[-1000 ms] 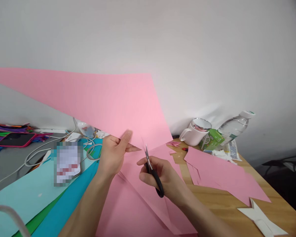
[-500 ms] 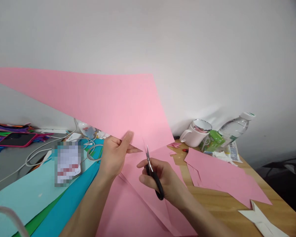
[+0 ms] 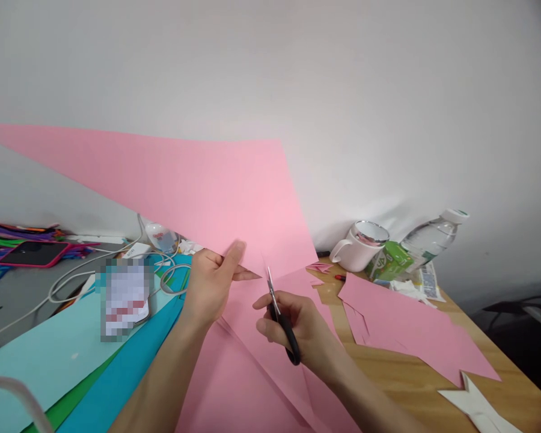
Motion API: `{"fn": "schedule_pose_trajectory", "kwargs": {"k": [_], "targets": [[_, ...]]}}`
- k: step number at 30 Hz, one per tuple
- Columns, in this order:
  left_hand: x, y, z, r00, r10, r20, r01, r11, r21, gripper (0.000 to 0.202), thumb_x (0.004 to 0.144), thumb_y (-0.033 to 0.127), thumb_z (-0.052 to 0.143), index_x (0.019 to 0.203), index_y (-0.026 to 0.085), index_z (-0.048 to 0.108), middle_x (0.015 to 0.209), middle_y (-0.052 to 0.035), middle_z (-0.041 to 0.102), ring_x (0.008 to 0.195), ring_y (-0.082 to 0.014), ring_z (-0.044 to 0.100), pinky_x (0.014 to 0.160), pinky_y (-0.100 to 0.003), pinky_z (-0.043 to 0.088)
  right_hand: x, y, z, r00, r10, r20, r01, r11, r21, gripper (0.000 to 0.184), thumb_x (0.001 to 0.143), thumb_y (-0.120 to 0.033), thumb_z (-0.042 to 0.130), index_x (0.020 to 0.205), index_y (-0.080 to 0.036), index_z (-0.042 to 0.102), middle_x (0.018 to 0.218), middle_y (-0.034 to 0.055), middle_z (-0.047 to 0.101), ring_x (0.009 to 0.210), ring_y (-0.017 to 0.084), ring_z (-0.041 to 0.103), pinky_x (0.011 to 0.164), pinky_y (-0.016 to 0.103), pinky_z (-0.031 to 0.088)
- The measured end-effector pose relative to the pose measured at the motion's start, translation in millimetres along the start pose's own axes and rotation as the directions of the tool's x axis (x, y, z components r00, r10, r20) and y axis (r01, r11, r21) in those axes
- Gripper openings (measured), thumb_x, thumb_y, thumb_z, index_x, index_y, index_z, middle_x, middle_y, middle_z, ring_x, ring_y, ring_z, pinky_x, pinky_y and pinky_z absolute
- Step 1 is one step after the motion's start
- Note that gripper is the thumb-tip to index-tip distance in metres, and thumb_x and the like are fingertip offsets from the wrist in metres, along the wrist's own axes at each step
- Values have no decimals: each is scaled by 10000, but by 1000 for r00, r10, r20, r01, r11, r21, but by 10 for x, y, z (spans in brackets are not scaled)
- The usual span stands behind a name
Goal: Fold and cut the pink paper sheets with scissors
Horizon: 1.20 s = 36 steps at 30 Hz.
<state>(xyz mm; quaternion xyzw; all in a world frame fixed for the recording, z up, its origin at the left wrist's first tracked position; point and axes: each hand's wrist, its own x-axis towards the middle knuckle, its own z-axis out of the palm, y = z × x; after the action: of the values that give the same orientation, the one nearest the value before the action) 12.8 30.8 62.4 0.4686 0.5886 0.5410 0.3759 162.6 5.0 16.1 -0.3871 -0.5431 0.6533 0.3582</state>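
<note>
My left hand (image 3: 210,285) pinches the lower edge of a big pink paper sheet (image 3: 193,186) and holds it raised in front of the wall. My right hand (image 3: 297,328) is closed round the black handles of a small pair of scissors (image 3: 279,319). The blades point up into the paper's edge, just right of my left thumb. More pink paper (image 3: 252,373) lies folded on the table under both hands.
Light blue, teal and green sheets (image 3: 49,361) lie at the left with white cables (image 3: 72,279) and a pink-cased phone (image 3: 33,252). A white mug (image 3: 358,246), green carton (image 3: 390,258) and water bottle (image 3: 433,234) stand at the back right. Cut pink pieces (image 3: 410,328) lie on the wooden table (image 3: 415,385).
Hardly anything differs: both hands keep their grips and the scissors stay at the paper's edge. The view has shifted slightly.
</note>
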Motion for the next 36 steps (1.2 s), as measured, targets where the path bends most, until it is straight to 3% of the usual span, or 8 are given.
{"fn": "schedule_pose_trajectory", "kwargs": {"k": [21,27,32,36], "targets": [[0,18,-6,1000,-9,-5,9,998,57,476,775,428,590,410,123,606,470,-116,657,440,-151,625,512,-193,465,23,40,18,997,34,-69,-36,999,-34,246,668,-312,726,828,-169,605,476,-81,460,478,82,375,485,231,308],[-23,26,-10,1000,4,31,-7,994,105,524,781,451,575,353,153,533,461,-98,654,438,-156,615,430,-194,415,7,36,-27,999,40,-35,-40,999,2,394,622,-246,779,896,-210,498,645,-59,563,562,91,458,529,228,364],[-18,-63,-17,999,-3,53,-4,989,145,604,772,552,552,335,174,373,488,-101,666,370,-120,549,332,-196,273,13,36,-29,999,15,-37,-16,1000,-12,419,603,-247,795,892,-216,494,684,-57,569,611,104,515,582,239,397],[-8,-91,-19,999,-10,34,5,989,146,605,763,570,553,353,188,322,419,-83,621,386,-136,568,345,-197,282,22,25,-40,999,34,-40,-35,999,-21,397,606,-275,792,871,-218,502,652,-60,561,582,101,492,554,235,394]]}}
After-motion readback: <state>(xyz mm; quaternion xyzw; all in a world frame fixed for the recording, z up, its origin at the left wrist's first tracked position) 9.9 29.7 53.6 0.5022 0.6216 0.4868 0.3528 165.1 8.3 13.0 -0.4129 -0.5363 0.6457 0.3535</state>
